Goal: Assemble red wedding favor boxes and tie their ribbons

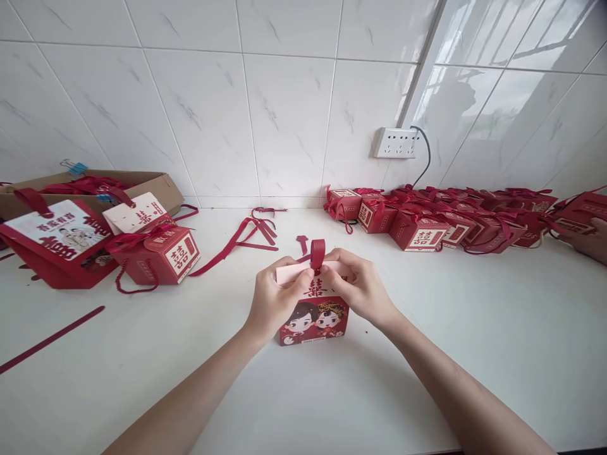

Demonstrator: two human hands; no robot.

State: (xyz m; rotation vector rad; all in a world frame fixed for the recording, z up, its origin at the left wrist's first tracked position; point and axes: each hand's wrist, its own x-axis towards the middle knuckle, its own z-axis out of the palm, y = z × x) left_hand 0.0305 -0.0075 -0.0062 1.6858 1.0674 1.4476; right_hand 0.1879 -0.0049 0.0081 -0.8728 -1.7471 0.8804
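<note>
A red and cream gift box (314,319) with two cartoon faces on its front stands upright on the white table. My left hand (279,294) pinches the left part of its cream top flap, thumb in front and fingers behind. On the right part of the same flap, my right hand (363,287) grips in a like way, its thumb close to the other thumb. Between the two hands a loop of dark red ribbon (317,251) rises from the top of the box. My fingertips behind the flap are hidden.
Several red boxes with ribbon bows (420,234) are grouped at the back right, near another person's hand (592,240). Left stand a red box (161,256), a larger gift box (66,243) and a cardboard carton (165,186). Loose ribbon strips (227,243) lie behind my hands.
</note>
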